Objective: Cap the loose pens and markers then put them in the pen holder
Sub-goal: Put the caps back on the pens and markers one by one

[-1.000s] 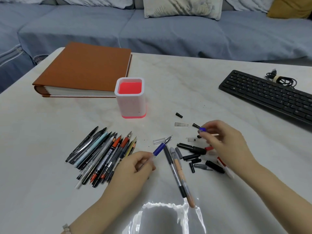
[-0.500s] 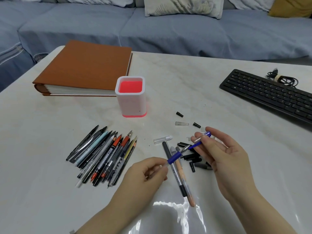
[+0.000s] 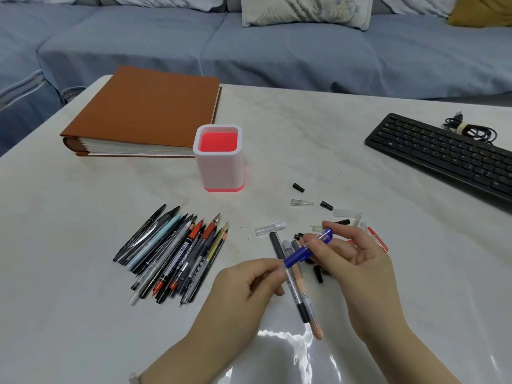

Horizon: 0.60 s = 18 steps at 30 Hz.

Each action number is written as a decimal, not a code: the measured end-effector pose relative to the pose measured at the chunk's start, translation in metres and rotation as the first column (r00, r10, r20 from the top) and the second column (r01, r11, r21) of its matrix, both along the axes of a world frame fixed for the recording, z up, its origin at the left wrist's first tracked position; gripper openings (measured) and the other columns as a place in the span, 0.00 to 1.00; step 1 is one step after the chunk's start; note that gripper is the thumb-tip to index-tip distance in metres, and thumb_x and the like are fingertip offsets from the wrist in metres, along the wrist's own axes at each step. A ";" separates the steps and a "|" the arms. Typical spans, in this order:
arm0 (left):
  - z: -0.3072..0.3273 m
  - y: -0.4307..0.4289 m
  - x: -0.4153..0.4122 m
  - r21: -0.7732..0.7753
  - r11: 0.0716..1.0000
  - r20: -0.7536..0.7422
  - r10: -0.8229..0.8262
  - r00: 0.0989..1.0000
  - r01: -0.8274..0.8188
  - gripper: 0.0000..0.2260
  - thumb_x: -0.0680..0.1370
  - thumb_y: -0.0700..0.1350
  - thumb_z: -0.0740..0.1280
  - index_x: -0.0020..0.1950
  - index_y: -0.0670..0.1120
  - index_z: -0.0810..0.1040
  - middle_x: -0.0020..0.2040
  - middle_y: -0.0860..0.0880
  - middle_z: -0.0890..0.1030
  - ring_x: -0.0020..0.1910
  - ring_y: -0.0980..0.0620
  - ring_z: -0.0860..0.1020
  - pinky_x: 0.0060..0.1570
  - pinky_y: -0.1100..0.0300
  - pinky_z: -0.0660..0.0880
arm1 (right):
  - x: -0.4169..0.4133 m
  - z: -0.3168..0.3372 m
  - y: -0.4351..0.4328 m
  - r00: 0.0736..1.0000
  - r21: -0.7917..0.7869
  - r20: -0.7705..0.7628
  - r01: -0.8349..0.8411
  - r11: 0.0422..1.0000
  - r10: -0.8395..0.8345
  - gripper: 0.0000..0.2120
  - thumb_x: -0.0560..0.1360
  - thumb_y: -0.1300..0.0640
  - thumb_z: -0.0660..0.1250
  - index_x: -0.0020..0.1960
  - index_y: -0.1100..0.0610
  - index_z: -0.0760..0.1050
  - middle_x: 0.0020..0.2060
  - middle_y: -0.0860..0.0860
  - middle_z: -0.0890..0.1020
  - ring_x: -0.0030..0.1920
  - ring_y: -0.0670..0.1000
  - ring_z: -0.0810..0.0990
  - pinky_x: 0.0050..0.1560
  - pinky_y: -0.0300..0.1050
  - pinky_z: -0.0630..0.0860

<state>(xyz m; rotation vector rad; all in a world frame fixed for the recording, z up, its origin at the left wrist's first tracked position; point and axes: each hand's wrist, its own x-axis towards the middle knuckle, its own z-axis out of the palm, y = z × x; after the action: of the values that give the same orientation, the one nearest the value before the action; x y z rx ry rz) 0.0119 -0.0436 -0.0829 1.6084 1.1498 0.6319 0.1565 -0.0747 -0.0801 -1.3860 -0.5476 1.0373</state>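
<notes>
My left hand grips the rear of a blue pen. My right hand pinches a blue-tipped clear cap that sits over the pen's front end. Both hands hover just above the table. The white pen holder with a red inside stands upright behind them, with nothing in it. A pile of several uncapped pens lies to the left. Three pens lie under my hands. Loose caps are scattered to the right of the holder and behind my right hand.
A thick brown album lies at the back left. A black keyboard with a coiled cable sits at the right. A blue sofa runs behind the white table.
My right hand picked up the blue-tipped cap and brought it to the pen. The cap now sits over the pen's tip, where earlier the two were apart.
</notes>
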 end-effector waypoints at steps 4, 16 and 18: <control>0.002 0.004 0.006 -0.262 0.965 0.169 0.048 0.985 -0.002 0.12 0.75 0.37 0.63 0.34 0.48 0.81 0.22 0.54 0.75 0.20 0.61 0.64 0.22 0.71 0.62 | -0.004 -0.003 0.002 1.000 0.027 -0.001 0.031 0.999 -0.031 0.14 0.66 0.67 0.71 0.47 0.52 0.75 0.37 0.54 0.86 0.40 0.50 0.85 0.42 0.38 0.80; -0.036 0.031 -0.037 0.471 0.874 -0.507 0.154 0.848 0.123 0.11 0.76 0.47 0.59 0.47 0.46 0.80 0.42 0.52 0.80 0.41 0.51 0.78 0.42 0.60 0.75 | -0.014 -0.025 0.015 0.986 -0.064 0.157 -0.049 0.997 0.058 0.13 0.71 0.65 0.68 0.51 0.49 0.76 0.38 0.54 0.84 0.38 0.46 0.83 0.41 0.34 0.79; -0.041 0.041 -0.047 0.523 0.843 -0.567 0.235 0.789 0.124 0.07 0.70 0.43 0.63 0.43 0.43 0.80 0.38 0.47 0.80 0.35 0.44 0.78 0.33 0.53 0.76 | -0.014 -0.033 0.024 0.941 -0.106 0.306 -0.114 0.988 0.142 0.14 0.72 0.62 0.67 0.51 0.44 0.74 0.37 0.49 0.82 0.37 0.45 0.81 0.40 0.32 0.77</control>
<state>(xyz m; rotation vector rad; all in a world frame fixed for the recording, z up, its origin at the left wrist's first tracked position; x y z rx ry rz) -0.0346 -0.0024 -0.1241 2.3929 1.5950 0.4979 0.1424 -0.0512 -0.1130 -1.6229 -0.8441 0.9578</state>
